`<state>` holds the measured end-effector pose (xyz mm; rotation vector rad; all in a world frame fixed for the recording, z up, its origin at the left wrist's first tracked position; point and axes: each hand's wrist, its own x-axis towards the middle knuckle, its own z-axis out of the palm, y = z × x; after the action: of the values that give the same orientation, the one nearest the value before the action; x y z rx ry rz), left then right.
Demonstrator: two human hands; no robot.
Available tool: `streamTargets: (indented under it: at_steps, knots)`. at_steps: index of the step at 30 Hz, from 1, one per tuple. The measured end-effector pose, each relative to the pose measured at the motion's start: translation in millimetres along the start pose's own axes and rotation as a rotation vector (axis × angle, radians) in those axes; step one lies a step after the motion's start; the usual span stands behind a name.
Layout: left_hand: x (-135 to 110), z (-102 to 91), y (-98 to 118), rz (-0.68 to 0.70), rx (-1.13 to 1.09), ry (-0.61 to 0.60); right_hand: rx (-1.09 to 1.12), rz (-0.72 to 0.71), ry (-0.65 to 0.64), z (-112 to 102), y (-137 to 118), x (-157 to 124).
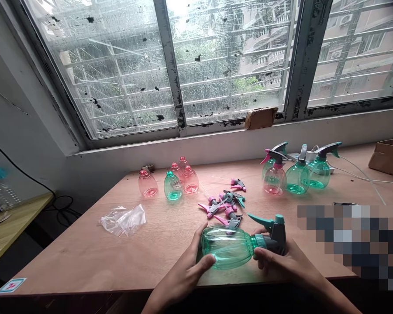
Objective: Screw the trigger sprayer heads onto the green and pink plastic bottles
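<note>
We hold a green spray bottle point(227, 246) sideways near the front edge of the surface point(111, 261), our left hand point(191, 268) gripping its base, our right hand point(278, 261) grasping its collar, loose spray heads point(228, 199) lying just beyond.

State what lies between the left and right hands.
In the head view, a green spray bottle lies between the left hand, at its base, and the right hand, at its neck.

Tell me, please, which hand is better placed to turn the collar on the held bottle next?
Probably the right hand: it holds the sprayer head, its thumb beside the turquoise collar. The left hand supports the green bottle near its base.
</note>
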<state>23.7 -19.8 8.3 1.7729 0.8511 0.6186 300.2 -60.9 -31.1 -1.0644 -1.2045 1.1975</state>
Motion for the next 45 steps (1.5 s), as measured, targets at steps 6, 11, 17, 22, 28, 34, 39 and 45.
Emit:
streamTargets:
  at_steps: [6,11,17,22,28,34,39,45]
  knots:
    - [1.3,-1.5,-6.5,-0.024,-0.011,0.021,0.005,-0.004,-0.011,-2.3,1.3,1.1]
    - [0.4,0.2,-6.1,0.01,0.025,-0.001,0.029,-0.008,0.019,-1.3,-0.4,0.1]
    - [-1.4,-2.5,-4.8,0.029,0.006,-0.036,0.031,-0.01,-0.01,-0.6,-0.3,-0.4]
    - [-0.2,-2.2,-5.6,-0.065,0.014,0.042,-0.018,-0.002,-0.048,-1.2,-1.2,0.4]
    - [0.5,-1.6,-4.3,-0.073,0.012,0.033,0.014,0.037,-0.061,-0.8,-0.6,0.9]
    - [-1.1,0.4,-3.0,0.006,0.061,-0.013,0.015,-0.004,0.001,-1.6,-1.0,1.0]
    - [-1.3,-0.9,-6.6,0.068,0.061,-0.071,0.015,-0.027,-0.01,-0.7,-2.9,0.0]
    - [-2.3,-4.9,-6.6,0.039,-0.008,-0.072,0.042,-0.011,-0.014,0.8,-4.9,-1.5]
